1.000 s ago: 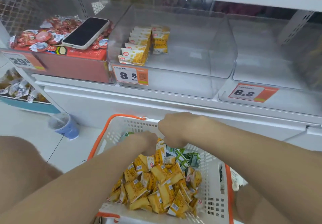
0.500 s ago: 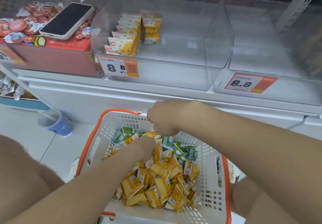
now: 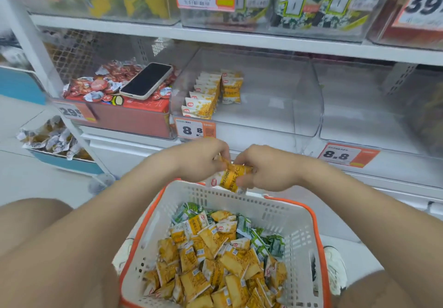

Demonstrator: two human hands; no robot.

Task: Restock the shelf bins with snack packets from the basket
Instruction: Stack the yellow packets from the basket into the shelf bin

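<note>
Left hand: we have it curled over the upper left end of the held packet, with the fingertips pinching it from ten o'clock.
Right hand: our fingers and thumb are curled round the packet's other end, gripping from three o'clock. The two hands are nearly touching.
Held packet: a small yellow pillow pouch with dark lettering and a red-and-white logo at its lower left corner. It is tilted in the air just above the basket's far rim. A second yellow edge shows by our left fingertips, and we cannot tell whether that is another packet.
Step in hand: we judge we are squaring up what we picked before lifting it to the shelf.
Doing it well: we should turn the pouch upright, logo forward, to match the shelf row. A light grip is best, since the film looks slippery and the contents crushable. Then we carry it toward twelve o'clock over the bin's front lip and set it beside the row rather than dropping it.
Basket: white lattice with an orange rim, at six o'clock from our hands. It is heaped with loose yellow packets, with green packets toward its right side.
Clear bin: at twelve o'clock, with an 8.8 price tag on its front.
Shelf row: matching yellow pouches standing on edge along the bin's left side, at eleven o'clock.
Neighbours: a phone lies on red snack cups at ten o'clock, and a second clear bin sits at two o'clock.
</note>
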